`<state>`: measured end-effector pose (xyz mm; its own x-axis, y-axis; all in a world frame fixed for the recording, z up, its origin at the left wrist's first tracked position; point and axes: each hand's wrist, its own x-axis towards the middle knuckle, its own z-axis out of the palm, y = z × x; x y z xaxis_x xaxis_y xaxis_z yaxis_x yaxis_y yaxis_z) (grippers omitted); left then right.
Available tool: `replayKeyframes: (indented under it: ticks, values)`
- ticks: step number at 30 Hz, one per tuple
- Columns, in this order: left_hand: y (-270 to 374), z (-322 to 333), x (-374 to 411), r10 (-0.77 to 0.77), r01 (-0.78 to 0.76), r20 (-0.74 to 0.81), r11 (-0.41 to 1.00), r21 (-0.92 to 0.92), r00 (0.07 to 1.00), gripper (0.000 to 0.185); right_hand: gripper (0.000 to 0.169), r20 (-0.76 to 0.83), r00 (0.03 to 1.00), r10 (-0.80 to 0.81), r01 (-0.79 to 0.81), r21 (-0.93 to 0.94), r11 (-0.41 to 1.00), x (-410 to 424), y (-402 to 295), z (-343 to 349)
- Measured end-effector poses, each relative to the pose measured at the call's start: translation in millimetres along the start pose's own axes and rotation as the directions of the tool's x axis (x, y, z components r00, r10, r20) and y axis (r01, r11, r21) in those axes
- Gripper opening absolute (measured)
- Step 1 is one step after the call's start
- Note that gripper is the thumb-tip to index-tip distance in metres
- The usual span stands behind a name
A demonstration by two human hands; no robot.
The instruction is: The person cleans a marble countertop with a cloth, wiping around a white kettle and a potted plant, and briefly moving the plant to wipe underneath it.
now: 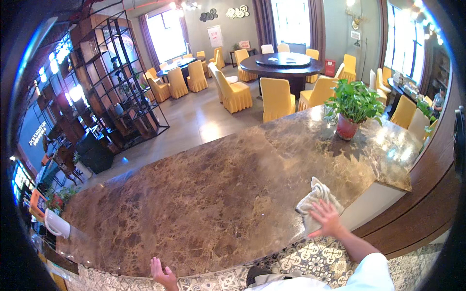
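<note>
A long brown marble counter (204, 196) stretches across the view before me. My right hand (325, 218) lies spread flat on a crumpled grey-white cloth (316, 194), pressing it against the counter near its right front edge. Part of the cloth hangs toward the near edge under my palm. My left hand (163, 272) is at the counter's near edge, low and left of centre, with its fingers extended and nothing in it.
A potted green plant (346, 127) stands at the counter's far right. A white plastic pitcher (58, 223) is at the left end, beside an orange container (37, 204). Yellow-covered chairs (277, 98) and a round dark table (282, 67) stand beyond.
</note>
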<state>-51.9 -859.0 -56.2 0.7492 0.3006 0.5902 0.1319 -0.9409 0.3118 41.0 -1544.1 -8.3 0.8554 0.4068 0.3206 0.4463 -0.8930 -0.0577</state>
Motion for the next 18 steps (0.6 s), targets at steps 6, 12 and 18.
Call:
replayKeyframes:
  ticks: [6,12,18]
  values:
    - [3,7,-6,0.018,-0.019,-0.048,1.0,-0.021,0.999,0.053,0.098,0.003,0.967,-0.254,0.249,0.182,0.951,81,-245,59]
    - [-2,10,0,0.028,-0.032,-0.115,0.999,-0.036,0.993,0.057,0.068,0.028,0.899,-0.437,0.424,0.195,0.885,146,-429,85]
    - [10,5,4,0.015,-0.028,-0.131,0.995,-0.095,0.991,0.049,0.077,0.2,0.796,-0.572,0.5,0.316,0.806,145,-399,75]
